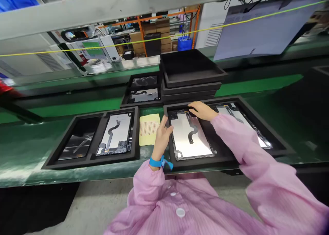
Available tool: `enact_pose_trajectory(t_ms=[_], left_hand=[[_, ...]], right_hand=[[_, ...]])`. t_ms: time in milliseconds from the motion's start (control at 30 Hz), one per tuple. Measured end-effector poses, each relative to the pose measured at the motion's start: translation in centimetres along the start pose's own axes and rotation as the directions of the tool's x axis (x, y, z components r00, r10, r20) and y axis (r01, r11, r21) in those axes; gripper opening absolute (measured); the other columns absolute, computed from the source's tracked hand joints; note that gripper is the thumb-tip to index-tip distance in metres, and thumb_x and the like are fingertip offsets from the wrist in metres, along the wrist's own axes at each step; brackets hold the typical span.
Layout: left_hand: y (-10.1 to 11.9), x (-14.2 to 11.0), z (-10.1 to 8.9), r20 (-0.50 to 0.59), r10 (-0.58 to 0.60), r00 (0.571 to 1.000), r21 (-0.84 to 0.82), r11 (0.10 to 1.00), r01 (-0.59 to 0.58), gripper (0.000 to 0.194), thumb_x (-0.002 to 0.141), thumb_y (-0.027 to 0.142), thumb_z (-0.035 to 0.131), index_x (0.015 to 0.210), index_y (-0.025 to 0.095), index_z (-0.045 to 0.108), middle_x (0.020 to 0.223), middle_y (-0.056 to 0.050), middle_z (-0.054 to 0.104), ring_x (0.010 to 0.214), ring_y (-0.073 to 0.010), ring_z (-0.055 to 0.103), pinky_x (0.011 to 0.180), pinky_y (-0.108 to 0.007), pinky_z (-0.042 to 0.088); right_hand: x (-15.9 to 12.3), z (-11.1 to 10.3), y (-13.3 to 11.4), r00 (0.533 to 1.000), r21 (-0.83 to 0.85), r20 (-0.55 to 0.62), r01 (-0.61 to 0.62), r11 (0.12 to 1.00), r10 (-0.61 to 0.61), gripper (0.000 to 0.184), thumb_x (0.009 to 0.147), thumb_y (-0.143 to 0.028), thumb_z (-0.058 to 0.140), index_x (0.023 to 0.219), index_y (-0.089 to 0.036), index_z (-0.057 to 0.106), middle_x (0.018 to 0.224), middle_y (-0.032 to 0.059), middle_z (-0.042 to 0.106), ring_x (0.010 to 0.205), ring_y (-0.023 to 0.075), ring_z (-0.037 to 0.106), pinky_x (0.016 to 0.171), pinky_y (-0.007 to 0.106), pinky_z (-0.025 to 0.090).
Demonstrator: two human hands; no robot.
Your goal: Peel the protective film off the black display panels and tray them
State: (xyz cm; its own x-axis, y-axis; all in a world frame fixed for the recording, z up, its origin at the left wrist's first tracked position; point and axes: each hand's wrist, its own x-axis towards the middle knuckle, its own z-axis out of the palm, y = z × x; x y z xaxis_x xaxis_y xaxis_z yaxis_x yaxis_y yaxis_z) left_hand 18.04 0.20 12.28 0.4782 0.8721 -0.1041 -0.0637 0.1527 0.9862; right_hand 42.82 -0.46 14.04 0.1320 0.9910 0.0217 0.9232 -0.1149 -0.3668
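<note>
Within the black tray (pixel 221 146), the panel (pixel 182 135) lies lengthwise front to back; right hand (pixel 202 111) nearer, fingers curled by its far edge, hold unclear; left hand (pixel 161 139) leftward, fingers parted, empty.

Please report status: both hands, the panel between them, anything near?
Left hand, near panel's left edge. Right hand, at far edge. Panel in black tray. Yellow sheet beside left hand.

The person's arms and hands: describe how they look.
Both arms wear loose, light pink sleeves gathered at the wrists. The left hand has a bright blue band with a loose blue end at its wrist. The right hand shows no band. Neither hand wears a glove.
</note>
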Motion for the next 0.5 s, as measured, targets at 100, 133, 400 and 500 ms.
enact_pose_trajectory(t_ms=[100, 133, 400, 500], left_hand=[[1.3, -0.3, -1.0, -0.011, 0.042, 0.999, -0.005, 0.999, -0.042, 0.054, 0.082, 0.031, 0.057, 0.135, 0.023, 0.047, 0.143, -0.006, 0.049, 0.137, -0.0197, 0.038, 0.110, -0.030, 0.031], [1.4, -0.3, -1.3, -0.018, 0.035, 0.999, -0.007, 0.999, -0.035, 0.052, 0.082, 0.031, 0.056, 0.133, 0.021, 0.049, 0.139, -0.008, 0.053, 0.134, -0.0205, 0.042, 0.109, -0.032, 0.033], [1.1, -0.7, -2.1, -0.013, -0.062, 0.998, -0.087, 0.994, 0.060, 0.035, 0.082, 0.043, 0.053, 0.098, 0.014, 0.063, 0.098, -0.011, 0.073, 0.081, -0.0187, 0.071, 0.074, -0.028, 0.052], [3.0, -1.9, -2.4, 0.187, -0.190, 0.964, -0.093, 0.973, 0.210, 0.057, 0.078, 0.062, 0.049, 0.075, 0.008, 0.067, 0.072, -0.016, 0.072, 0.056, -0.0218, 0.069, 0.053, -0.028, 0.051]], right_hand=[[3.2, 2.0, 0.2, 0.999, -0.085, 0.040, 0.035, 0.996, -0.032, 0.028, 0.093, -0.032, 0.055, 0.112, -0.012, 0.058, 0.118, 0.0095, 0.055, 0.115, 0.0212, 0.050, 0.102, 0.046, 0.040], [3.4, 2.4, 0.2, 0.998, -0.110, 0.045, 0.039, 0.993, -0.035, 0.029, 0.093, -0.034, 0.055, 0.111, -0.012, 0.058, 0.116, 0.0090, 0.055, 0.113, 0.0210, 0.051, 0.101, 0.046, 0.041], [3.2, -2.5, -2.0, 1.000, -0.181, 0.006, 0.009, 0.983, -0.008, 0.048, 0.092, -0.053, 0.048, 0.066, -0.014, 0.059, 0.067, 0.0018, 0.057, 0.064, 0.0122, 0.051, 0.062, 0.024, 0.036], [0.8, -8.5, -3.8, 0.969, -0.205, -0.241, 0.001, 0.979, -0.052, 0.051, 0.091, -0.055, 0.048, 0.059, -0.015, 0.052, 0.057, 0.0007, 0.050, 0.058, 0.0111, 0.045, 0.057, 0.025, 0.026]])
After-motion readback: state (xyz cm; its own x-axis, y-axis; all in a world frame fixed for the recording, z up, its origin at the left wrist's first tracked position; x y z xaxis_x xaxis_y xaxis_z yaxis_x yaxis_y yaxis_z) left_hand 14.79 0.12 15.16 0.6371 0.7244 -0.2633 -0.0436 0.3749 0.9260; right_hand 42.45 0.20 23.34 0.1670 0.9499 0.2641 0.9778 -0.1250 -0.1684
